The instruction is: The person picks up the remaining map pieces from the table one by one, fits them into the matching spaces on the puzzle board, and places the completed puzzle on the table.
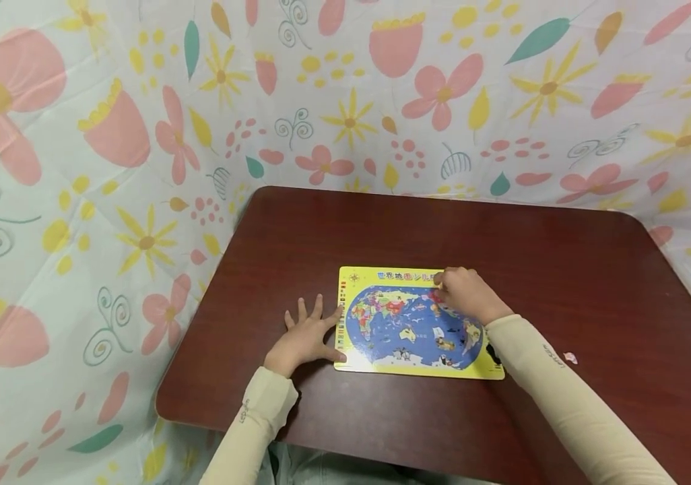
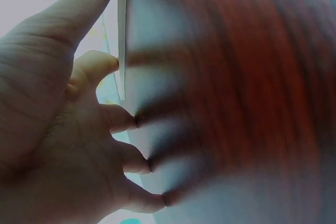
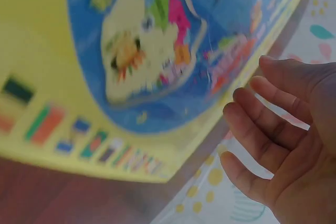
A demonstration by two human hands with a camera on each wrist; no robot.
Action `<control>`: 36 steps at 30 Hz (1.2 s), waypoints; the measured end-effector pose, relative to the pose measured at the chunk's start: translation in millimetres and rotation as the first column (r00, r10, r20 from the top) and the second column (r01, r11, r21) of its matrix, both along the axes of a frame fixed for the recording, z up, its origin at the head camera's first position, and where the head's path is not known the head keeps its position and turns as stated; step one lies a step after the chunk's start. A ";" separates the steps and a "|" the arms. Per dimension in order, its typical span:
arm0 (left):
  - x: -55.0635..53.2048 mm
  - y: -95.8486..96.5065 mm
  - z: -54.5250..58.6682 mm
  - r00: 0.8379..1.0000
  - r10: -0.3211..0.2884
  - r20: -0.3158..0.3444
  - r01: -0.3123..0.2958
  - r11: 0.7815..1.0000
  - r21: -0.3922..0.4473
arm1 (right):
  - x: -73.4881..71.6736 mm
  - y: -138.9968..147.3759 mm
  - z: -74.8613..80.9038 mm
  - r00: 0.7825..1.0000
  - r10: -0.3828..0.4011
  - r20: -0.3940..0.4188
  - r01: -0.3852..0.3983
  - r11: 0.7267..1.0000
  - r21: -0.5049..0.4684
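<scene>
A yellow-bordered world map puzzle board lies flat on the dark wooden table. My left hand is spread at the board's left side, thumb and index finger touching its edge. In the left wrist view, the other fingertips of that left hand rest on the tabletop. Over the upper right of the map is my right hand, covering part of the printed title. The right wrist view shows the fingers of this hand loosely bent near the board's edge; no object is visible between them.
A small pinkish piece lies on the table to the right, beside my right sleeve. Flower-patterned cloth hangs behind the table and along its left side.
</scene>
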State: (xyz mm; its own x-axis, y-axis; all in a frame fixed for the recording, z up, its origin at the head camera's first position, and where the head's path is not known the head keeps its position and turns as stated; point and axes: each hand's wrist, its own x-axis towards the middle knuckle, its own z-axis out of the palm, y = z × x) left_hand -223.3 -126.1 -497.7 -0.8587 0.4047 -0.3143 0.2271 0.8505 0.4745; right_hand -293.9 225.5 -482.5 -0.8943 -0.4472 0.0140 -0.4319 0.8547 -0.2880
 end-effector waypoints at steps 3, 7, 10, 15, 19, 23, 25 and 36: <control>2.5 2.0 2.5 1.000 -0.002 0.006 0.002 1.000 0.006 | 5.9 11.0 8.1 0.999 -0.014 -0.038 0.014 1.000 0.011; 5.7 2.0 4.7 1.000 0.003 0.014 -0.003 1.000 0.017 | 15.1 27.7 17.6 0.997 -0.032 -0.067 0.035 0.998 0.045; 7.6 1.7 4.0 1.000 0.011 0.018 -0.011 1.000 0.024 | 24.9 42.5 23.9 0.996 -0.050 -0.068 0.054 0.996 0.064; 8.4 1.1 2.4 1.000 0.012 0.007 -0.013 1.000 0.019 | 44.7 70.4 33.1 0.993 -0.109 -0.040 0.112 0.992 0.066; 9.3 4.2 3.3 1.000 -0.002 0.003 0.002 1.000 0.025 | 64.9 98.1 36.2 0.984 -0.176 -0.008 0.176 0.981 0.087; 10.1 5.8 5.6 1.000 -0.005 -0.002 0.006 1.000 0.028 | 82.2 119.9 31.8 0.975 -0.219 0.038 0.213 0.970 0.113; 10.0 5.2 6.4 1.000 -0.004 -0.006 0.005 1.000 0.029 | 88.3 126.5 28.1 0.971 -0.230 0.061 0.221 0.967 0.125; 11.0 5.4 6.0 1.000 -0.014 -0.005 0.014 0.999 0.031 | 107.5 150.5 17.9 0.976 -0.206 0.072 0.193 0.969 0.157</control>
